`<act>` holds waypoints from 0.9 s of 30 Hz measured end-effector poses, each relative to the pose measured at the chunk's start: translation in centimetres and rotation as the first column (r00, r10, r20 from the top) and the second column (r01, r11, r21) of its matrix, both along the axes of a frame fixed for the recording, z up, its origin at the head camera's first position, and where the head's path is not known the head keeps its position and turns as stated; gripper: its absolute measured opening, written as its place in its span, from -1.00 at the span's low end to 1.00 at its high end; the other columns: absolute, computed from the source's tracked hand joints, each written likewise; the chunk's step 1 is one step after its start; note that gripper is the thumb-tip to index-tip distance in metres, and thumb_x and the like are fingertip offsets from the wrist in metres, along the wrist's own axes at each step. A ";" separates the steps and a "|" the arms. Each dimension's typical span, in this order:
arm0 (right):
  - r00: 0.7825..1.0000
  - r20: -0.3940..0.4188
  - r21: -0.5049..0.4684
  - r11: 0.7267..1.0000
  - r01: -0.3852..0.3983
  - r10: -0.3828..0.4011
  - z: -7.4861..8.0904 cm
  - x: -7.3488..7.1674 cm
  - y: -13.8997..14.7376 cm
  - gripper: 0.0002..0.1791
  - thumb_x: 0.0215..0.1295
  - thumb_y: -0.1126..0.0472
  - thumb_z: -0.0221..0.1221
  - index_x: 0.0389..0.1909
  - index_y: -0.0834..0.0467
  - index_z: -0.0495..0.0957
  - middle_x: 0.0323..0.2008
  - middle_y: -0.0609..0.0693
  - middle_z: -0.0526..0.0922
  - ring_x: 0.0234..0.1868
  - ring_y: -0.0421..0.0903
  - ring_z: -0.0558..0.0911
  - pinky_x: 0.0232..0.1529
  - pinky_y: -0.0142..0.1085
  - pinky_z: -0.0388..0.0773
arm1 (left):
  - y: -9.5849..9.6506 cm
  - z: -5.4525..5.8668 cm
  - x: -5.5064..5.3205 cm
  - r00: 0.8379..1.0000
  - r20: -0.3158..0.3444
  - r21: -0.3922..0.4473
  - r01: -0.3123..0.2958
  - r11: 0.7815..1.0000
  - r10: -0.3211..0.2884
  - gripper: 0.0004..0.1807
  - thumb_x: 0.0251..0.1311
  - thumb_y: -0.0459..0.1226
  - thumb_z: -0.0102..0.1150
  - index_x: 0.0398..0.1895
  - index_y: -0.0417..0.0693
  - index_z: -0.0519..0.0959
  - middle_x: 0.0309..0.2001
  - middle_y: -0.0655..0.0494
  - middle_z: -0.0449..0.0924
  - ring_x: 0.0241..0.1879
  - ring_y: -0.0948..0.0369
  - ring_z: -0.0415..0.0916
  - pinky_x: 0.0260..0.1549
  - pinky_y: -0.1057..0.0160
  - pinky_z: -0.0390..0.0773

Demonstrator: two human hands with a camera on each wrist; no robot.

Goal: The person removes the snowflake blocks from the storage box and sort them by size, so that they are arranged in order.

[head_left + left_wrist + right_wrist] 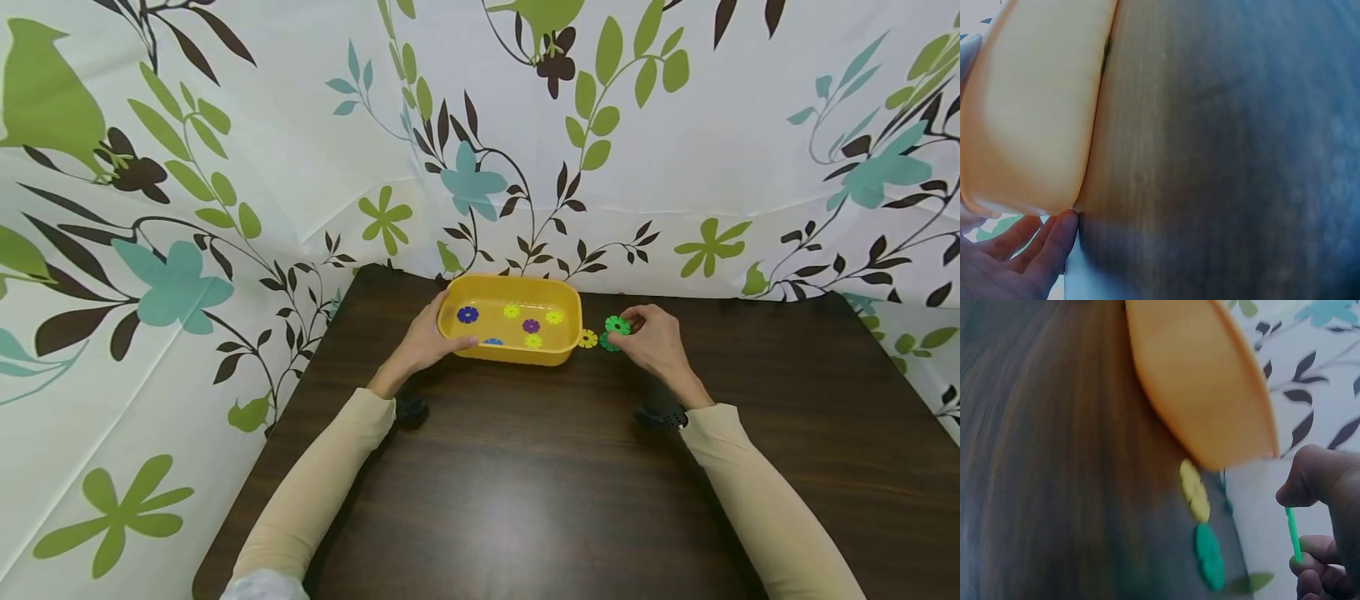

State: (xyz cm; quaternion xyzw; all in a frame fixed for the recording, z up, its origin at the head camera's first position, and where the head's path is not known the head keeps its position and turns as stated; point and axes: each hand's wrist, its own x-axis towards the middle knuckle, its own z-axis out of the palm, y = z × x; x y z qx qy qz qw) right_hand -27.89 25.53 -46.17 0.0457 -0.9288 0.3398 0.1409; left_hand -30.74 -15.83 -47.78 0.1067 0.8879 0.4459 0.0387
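Observation:
A yellow plastic basin stands at the back of the table, holding several flower-shaped discs in blue, purple and yellow. My left hand grips its left end, thumb over the near rim; in the left wrist view the fingertips press against the basin's end wall. To the right of the basin, my right hand pinches a bright green flower disc between thumb and fingers, held on edge in the right wrist view. Below it on the table lie a yellow flower disc and a darker green flower disc.
The dark wooden table runs back to a white cloth printed with leaves, flowers and birds. That cloth hangs along the table's far and left sides. A black wrist strap sits at the right wrist.

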 end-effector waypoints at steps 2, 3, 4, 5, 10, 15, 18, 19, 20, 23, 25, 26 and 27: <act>1.000 0.013 0.011 1.000 0.009 -0.009 -0.3 0.1 0.7 -0.57 0.20 0.16 0.44 -0.01 0.39 0.73 -0.11 0.32 0.71 -0.12 0.19 0.66 -0.12 -0.18 0.53 | 0.0 0.1 0.1 1.000 0.004 0.003 0.000 1.000 0.000 0.34 0.14 0.14 0.60 0.82 0.08 -0.07 0.61 -0.20 0.26 0.37 -0.14 0.43 0.46 -0.23 0.50; 1.000 0.019 0.020 1.000 0.012 -0.012 -0.5 0.1 1.1 -0.56 0.21 0.16 0.44 -0.01 0.40 0.73 -0.11 0.33 0.71 -0.11 0.20 0.66 -0.12 -0.16 0.53 | 0.0 0.1 0.1 1.000 0.004 0.006 0.000 1.000 0.000 0.34 0.14 0.13 0.60 0.82 0.07 -0.07 0.61 -0.20 0.26 0.38 -0.14 0.43 0.46 -0.23 0.50; 1.000 0.024 0.028 0.999 0.015 -0.015 -0.7 0.0 1.4 -0.56 0.21 0.15 0.45 -0.01 0.40 0.73 -0.11 0.34 0.71 -0.11 0.21 0.66 -0.12 -0.15 0.53 | 0.0 0.2 0.1 1.000 0.004 0.009 0.001 1.000 -0.001 0.34 0.14 0.13 0.60 0.82 0.07 -0.07 0.62 -0.21 0.26 0.38 -0.15 0.42 0.46 -0.23 0.50; 0.999 0.029 0.036 0.999 0.015 -0.016 -0.9 0.0 1.7 -0.56 0.21 0.15 0.45 -0.01 0.41 0.73 -0.11 0.34 0.71 -0.12 0.21 0.66 -0.12 -0.14 0.53 | 0.0 0.2 0.1 1.000 0.003 0.012 0.002 1.000 -0.002 0.34 0.14 0.12 0.60 0.82 0.07 -0.07 0.61 -0.21 0.26 0.38 -0.15 0.42 0.46 -0.23 0.49; 0.998 0.068 0.069 0.998 0.007 -0.011 -1.8 -0.2 3.1 -0.55 0.25 0.15 0.45 0.00 0.43 0.72 -0.11 0.38 0.70 -0.13 0.24 0.65 -0.13 -0.08 0.53 | 0.0 0.2 0.2 1.000 0.005 0.014 0.002 1.000 -0.002 0.33 0.13 0.14 0.60 0.82 0.10 -0.06 0.60 -0.19 0.27 0.37 -0.15 0.43 0.44 -0.23 0.52; 0.991 0.132 0.082 0.997 -0.003 -0.008 -2.4 -0.1 3.8 -0.52 0.30 0.13 0.43 0.05 0.45 0.71 -0.07 0.42 0.73 -0.09 0.27 0.68 -0.09 0.07 0.62 | 0.0 0.1 0.1 1.000 0.006 0.006 0.002 1.000 -0.002 0.32 0.14 0.14 0.59 0.82 0.11 -0.07 0.61 -0.20 0.26 0.38 -0.16 0.43 0.44 -0.24 0.51; 0.988 0.152 0.079 0.997 -0.015 0.003 -2.5 -0.1 4.0 -0.50 0.31 0.13 0.43 0.06 0.46 0.70 -0.06 0.44 0.73 -0.08 0.29 0.68 -0.07 0.11 0.63 | -0.1 0.1 0.1 1.000 0.002 0.007 0.003 1.000 -0.003 0.32 0.15 0.13 0.59 0.82 0.10 -0.07 0.61 -0.20 0.26 0.38 -0.15 0.44 0.44 -0.24 0.52; 0.987 0.159 0.079 0.997 -0.019 0.007 -2.4 -0.2 4.0 -0.50 0.31 0.12 0.43 0.07 0.46 0.69 -0.05 0.43 0.73 -0.08 0.29 0.68 -0.07 0.11 0.63 | -0.1 0.1 0.0 1.000 0.001 0.008 0.003 1.000 -0.003 0.32 0.15 0.13 0.59 0.82 0.10 -0.07 0.61 -0.20 0.26 0.37 -0.15 0.44 0.44 -0.24 0.52; 0.986 0.168 0.078 0.997 -0.024 0.011 -2.4 -0.2 4.1 -0.50 0.32 0.12 0.43 0.07 0.46 0.69 -0.04 0.43 0.72 -0.07 0.29 0.67 -0.06 0.11 0.63 | -0.1 0.0 0.0 1.000 0.000 0.010 0.003 1.000 -0.003 0.32 0.15 0.13 0.59 0.82 0.10 -0.07 0.61 -0.20 0.26 0.37 -0.15 0.44 0.44 -0.24 0.52; 0.978 0.208 0.077 0.996 -0.037 0.020 -2.1 -0.4 4.3 -0.50 0.35 0.12 0.42 0.11 0.44 0.68 -0.01 0.42 0.72 -0.05 0.28 0.67 -0.04 0.09 0.63 | 0.0 0.0 0.0 1.000 -0.002 0.013 0.002 1.000 -0.002 0.33 0.14 0.13 0.59 0.82 0.09 -0.07 0.61 -0.20 0.26 0.37 -0.15 0.44 0.44 -0.25 0.51; 0.968 0.248 0.077 0.996 -0.043 0.023 -1.9 -0.5 4.4 -0.48 0.37 0.09 0.41 0.14 0.43 0.66 0.02 0.41 0.72 -0.04 0.27 0.67 -0.06 0.06 0.63 | 0.0 0.0 0.0 1.000 -0.003 0.015 0.004 1.000 -0.004 0.33 0.14 0.13 0.59 0.82 0.09 -0.07 0.61 -0.20 0.26 0.37 -0.16 0.43 0.45 -0.25 0.51; 0.963 0.269 0.075 0.996 -0.045 0.023 -1.9 -0.5 4.5 -0.47 0.38 0.08 0.40 0.16 0.43 0.65 0.03 0.42 0.71 -0.03 0.28 0.67 -0.06 0.04 0.63 | 0.0 -0.1 0.0 1.000 -0.004 0.014 0.006 1.000 -0.006 0.32 0.14 0.13 0.59 0.82 0.09 -0.07 0.61 -0.20 0.27 0.37 -0.16 0.43 0.45 -0.25 0.51; 0.958 0.287 0.075 0.996 -0.042 0.019 -1.8 -0.6 4.6 -0.47 0.39 0.07 0.40 0.17 0.42 0.65 0.04 0.41 0.72 -0.02 0.27 0.67 -0.07 0.02 0.63 | 0.0 -0.1 -0.1 1.000 -0.005 0.014 0.010 1.000 -0.010 0.32 0.15 0.13 0.59 0.82 0.09 -0.07 0.60 -0.20 0.27 0.38 -0.16 0.43 0.45 -0.25 0.51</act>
